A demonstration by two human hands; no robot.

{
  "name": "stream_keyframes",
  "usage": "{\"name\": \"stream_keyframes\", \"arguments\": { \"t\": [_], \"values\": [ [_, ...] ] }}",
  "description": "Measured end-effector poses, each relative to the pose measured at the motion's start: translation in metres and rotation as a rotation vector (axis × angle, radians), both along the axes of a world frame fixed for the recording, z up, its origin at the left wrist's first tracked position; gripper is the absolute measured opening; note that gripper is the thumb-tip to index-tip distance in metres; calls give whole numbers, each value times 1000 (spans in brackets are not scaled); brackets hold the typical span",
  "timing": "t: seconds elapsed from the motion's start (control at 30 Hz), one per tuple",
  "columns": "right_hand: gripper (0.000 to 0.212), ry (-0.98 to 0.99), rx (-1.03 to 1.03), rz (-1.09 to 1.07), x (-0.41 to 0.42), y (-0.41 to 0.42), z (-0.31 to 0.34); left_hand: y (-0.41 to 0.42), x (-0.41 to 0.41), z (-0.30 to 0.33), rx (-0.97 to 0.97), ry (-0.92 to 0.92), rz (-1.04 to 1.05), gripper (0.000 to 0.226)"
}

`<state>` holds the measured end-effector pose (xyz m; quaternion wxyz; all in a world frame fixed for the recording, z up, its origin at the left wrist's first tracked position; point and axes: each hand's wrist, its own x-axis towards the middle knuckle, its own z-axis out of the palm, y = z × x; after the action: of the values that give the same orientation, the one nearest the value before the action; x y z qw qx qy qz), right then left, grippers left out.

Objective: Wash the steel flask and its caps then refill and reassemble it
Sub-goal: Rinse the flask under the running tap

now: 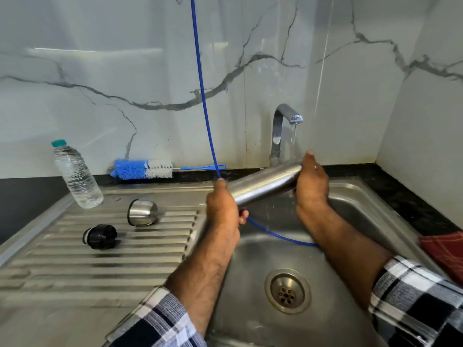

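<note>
The steel flask (265,185) lies nearly level above the sink basin, its far end under the thin stream from the tap (283,123). My left hand (224,211) grips its near end. My right hand (312,179) wraps around the far end under the water. On the ribbed drainboard lie the steel cup cap (142,212) on its side and the black inner stopper (100,236).
A clear water bottle (76,176) with a green cap stands at the drainboard's back left. A blue and white bottle brush (142,169) lies along the wall. A blue cord (200,83) hangs down into the sink (363,204). A red cloth (446,249) lies at the right.
</note>
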<state>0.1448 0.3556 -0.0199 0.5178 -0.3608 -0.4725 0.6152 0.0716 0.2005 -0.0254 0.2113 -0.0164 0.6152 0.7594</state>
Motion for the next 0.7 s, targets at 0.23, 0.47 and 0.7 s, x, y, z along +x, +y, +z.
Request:
{"name": "stream_keyframes", "arguments": {
  "t": [0.23,0.47,0.7],
  "values": [
    [26,5,-197,199,30,33,11,-9,2,14,-254,-80,-413,47],
    [9,509,-204,547,39,12,25,-22,-1,11,-177,-339,-562,55],
    [62,262,-384,209,18,-15,13,-12,16,4,-307,-139,-531,79]
  ]
}}
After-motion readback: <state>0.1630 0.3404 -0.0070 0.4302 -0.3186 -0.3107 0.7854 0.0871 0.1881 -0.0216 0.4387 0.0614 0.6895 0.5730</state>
